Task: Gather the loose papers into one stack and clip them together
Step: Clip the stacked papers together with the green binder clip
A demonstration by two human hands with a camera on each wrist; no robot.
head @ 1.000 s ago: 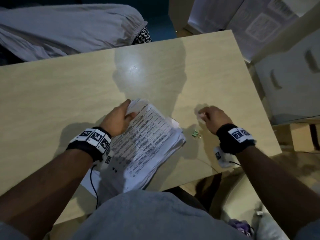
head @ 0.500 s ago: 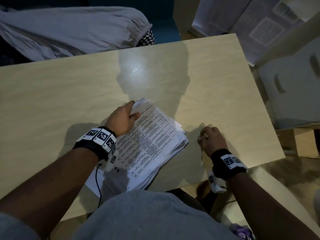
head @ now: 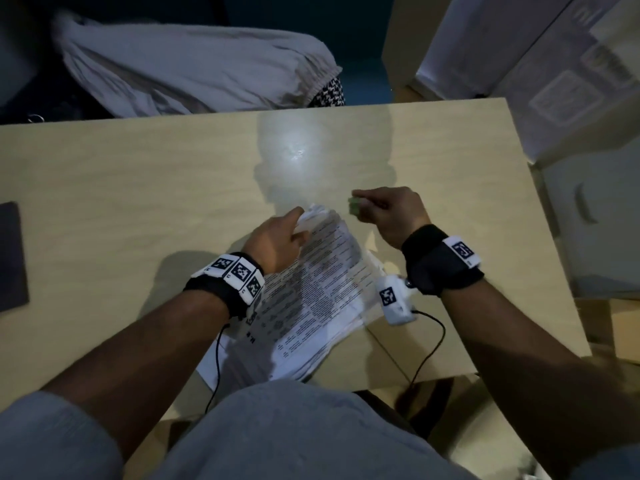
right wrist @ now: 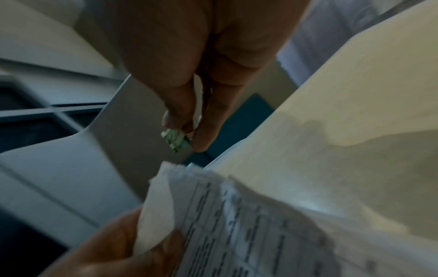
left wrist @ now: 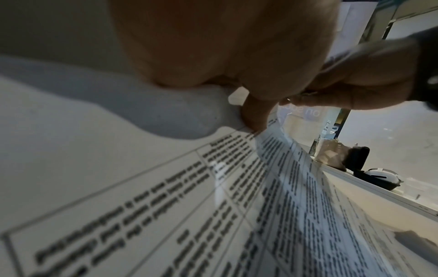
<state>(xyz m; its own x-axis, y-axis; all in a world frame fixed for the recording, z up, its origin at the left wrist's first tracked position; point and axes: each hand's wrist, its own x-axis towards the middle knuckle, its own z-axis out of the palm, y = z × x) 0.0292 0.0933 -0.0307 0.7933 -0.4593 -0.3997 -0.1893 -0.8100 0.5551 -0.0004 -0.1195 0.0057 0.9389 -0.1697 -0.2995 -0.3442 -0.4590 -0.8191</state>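
A stack of printed papers (head: pixel 318 289) lies on the wooden table (head: pixel 138 188) in front of me, with its far corner raised. My left hand (head: pixel 277 237) pinches that corner, thumb on top of the top sheet (left wrist: pixel 166 187). My right hand (head: pixel 384 209) hovers just right of the corner and pinches a small green binder clip (head: pixel 354 206) between thumb and fingers. In the right wrist view the clip (right wrist: pixel 176 140) hangs a short way above the frayed paper corner (right wrist: pixel 180 174), not touching it. The stack's near end hangs over the table's front edge.
A dark flat object (head: pixel 12 254) lies at the table's left edge. A grey cloth-covered seat (head: pixel 194 67) stands beyond the far edge. White cabinets (head: pixel 595 209) and a cardboard box (head: pixel 519 46) stand to the right. Wrist-camera cables (head: pixel 429 341) trail over the table's front edge.
My right hand picked the green clip up from the table right of the stack and carried it up to the raised corner. My left hand kept its hold on the corner.
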